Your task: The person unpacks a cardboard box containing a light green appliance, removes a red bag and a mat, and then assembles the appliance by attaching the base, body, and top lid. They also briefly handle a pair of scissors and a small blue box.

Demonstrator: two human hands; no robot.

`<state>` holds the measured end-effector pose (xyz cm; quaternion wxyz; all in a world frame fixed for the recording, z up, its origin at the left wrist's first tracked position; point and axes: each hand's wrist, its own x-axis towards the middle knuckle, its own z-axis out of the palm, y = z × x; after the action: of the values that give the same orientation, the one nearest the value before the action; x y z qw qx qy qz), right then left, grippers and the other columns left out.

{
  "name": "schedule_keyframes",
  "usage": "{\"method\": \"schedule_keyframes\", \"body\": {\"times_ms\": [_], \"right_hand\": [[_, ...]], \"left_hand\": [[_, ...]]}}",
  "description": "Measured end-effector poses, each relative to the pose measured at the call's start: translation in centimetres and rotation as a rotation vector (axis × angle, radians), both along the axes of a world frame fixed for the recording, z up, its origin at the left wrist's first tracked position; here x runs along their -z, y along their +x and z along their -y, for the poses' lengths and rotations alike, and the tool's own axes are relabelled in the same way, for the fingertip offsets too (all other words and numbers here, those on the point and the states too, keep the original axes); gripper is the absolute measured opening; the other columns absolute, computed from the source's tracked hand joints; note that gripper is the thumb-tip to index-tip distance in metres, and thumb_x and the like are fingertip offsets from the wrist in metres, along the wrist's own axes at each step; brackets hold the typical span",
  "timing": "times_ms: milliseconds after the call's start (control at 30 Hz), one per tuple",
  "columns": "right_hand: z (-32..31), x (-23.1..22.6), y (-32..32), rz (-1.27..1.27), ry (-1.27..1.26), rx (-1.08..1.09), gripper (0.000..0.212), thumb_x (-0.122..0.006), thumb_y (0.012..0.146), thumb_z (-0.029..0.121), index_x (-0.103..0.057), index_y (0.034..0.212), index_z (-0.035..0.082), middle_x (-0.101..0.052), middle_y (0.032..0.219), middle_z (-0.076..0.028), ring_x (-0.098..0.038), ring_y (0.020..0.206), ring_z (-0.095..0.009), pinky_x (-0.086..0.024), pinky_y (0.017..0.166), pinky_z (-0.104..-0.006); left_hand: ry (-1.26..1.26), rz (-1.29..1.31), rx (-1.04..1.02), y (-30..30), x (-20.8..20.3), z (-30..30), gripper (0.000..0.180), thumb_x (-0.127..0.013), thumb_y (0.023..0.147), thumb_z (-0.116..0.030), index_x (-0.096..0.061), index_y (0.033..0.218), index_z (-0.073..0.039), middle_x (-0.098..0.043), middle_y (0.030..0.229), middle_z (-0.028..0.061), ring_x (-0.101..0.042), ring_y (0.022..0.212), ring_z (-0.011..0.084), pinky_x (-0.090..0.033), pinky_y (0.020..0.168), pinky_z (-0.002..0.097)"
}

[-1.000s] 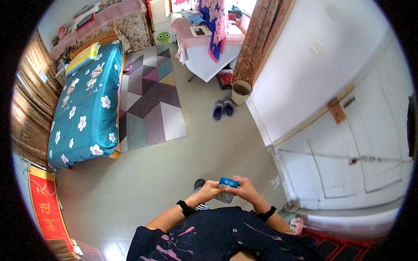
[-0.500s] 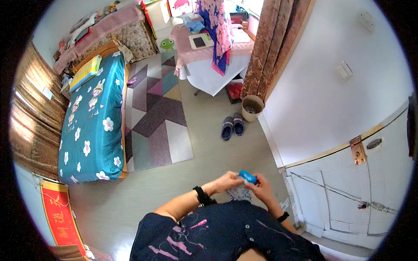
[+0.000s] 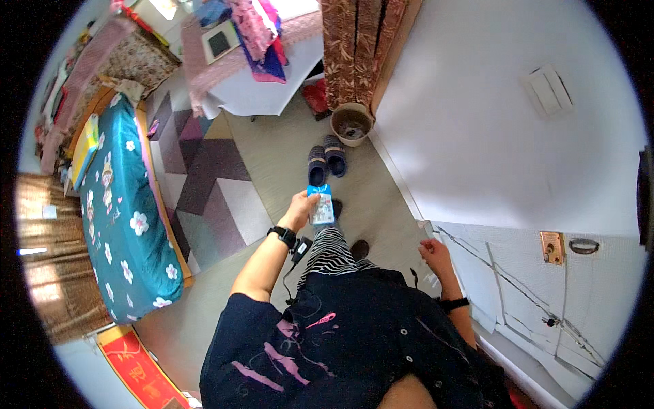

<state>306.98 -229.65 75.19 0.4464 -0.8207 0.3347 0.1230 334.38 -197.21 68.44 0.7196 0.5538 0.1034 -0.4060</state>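
A small flat blue-and-white packet [image 3: 323, 208] is gripped at its left side by my left hand [image 3: 300, 208], thumb across its face. It is held out in front of me, above my striped trousers [image 3: 325, 251]. On that wrist sit a black band and a small black box with a cord [image 3: 300, 251]. My right hand [image 3: 436, 256] hangs apart on the right, near the white door, its fingers loosely bent with nothing visible in them. Beyond the packet, a pair of dark slippers [image 3: 327, 162] rests on the floor.
A beige bucket [image 3: 351, 125] stands by the brown curtain [image 3: 351, 51]. To the left are a bed with a teal flowered cover [image 3: 126, 225] and a geometric rug [image 3: 204, 180]. A cloth-covered table [image 3: 266, 95] stands ahead. At right is a white door [image 3: 507, 273] with a latch.
My hands have parted: the packet stays in my left hand, now farther forward, while my right hand has let go and moved right. The view has shifted nearer the slippers and bucket.
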Motion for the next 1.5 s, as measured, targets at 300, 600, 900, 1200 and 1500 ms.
{"method": "schedule_keyframes", "body": {"times_ms": [300, 600, 900, 1200, 1500], "right_hand": [[1.4, 7.0, -11.7, -0.358, 0.082, 0.325, 0.026, -0.064, 0.081, 0.03, -0.066, 0.089, 0.005, -0.065, 0.073, -0.007, -0.062, 0.065, -0.018, -0.049, 0.057, -0.0315], [-3.9, 2.4, -2.6, -0.463, 0.312, 0.747, 0.023, -0.065, 0.085, 0.02, -0.062, 0.099, 0.003, -0.065, 0.083, -0.007, -0.064, 0.067, -0.018, -0.052, 0.053, -0.0316], [-11.3, 3.8, -1.9, -0.269, 0.367, 1.01, 0.027, -0.063, 0.085, 0.022, -0.061, 0.102, 0.002, -0.065, 0.084, -0.007, -0.064, 0.069, -0.016, -0.051, 0.056, -0.0289], [-26.5, 6.3, -7.4, -0.149, 0.417, 1.365, 0.027, -0.063, 0.084, 0.023, -0.062, 0.099, 0.001, -0.065, 0.083, -0.008, -0.064, 0.068, -0.016, -0.052, 0.056, -0.0298], [-52.2, 6.6, -16.5, -0.291, 0.407, 1.86, 0.03, -0.058, 0.085, 0.03, -0.064, 0.088, 0.001, -0.064, 0.072, -0.008, -0.061, 0.062, -0.018, -0.051, 0.056, -0.0322]], "left_hand": [[0.204, -0.085, -0.122, 18.9, 9.4, 13.8, 0.014, -0.055, 0.089, -0.012, -0.06, 0.083, 0.0, -0.062, 0.076, 0.0052, -0.06, 0.065, 0.0183, -0.047, 0.057, 0.0345], [0.51, -0.089, 0.065, 34.5, 16.1, 21.7, 0.044, -0.05, 0.092, -0.038, -0.053, 0.108, 0.004, -0.057, 0.108, 0.0244, -0.057, 0.099, 0.0389, -0.049, 0.077, 0.056], [0.359, -0.203, 0.334, 31.5, 19.2, 14.8, 0.024, -0.049, 0.089, -0.025, -0.056, 0.082, -0.003, -0.056, 0.069, 0.0097, -0.058, 0.06, 0.0241, -0.049, 0.049, 0.0373], [0.873, 1.524, 1.986, 26.0, 22.2, 5.3, 0.011, -0.06, 0.075, -0.028, -0.065, 0.076, -0.019, -0.066, 0.078, 0.0025, -0.064, 0.074, 0.021, -0.046, 0.055, 0.0348], [0.336, 1.795, 2.14, 12.2, 16.0, 17.9, 0.018, -0.059, 0.079, -0.028, -0.064, 0.075, -0.011, -0.059, 0.065, 0.0118, -0.059, 0.061, 0.029, -0.046, 0.054, 0.0414]]}}
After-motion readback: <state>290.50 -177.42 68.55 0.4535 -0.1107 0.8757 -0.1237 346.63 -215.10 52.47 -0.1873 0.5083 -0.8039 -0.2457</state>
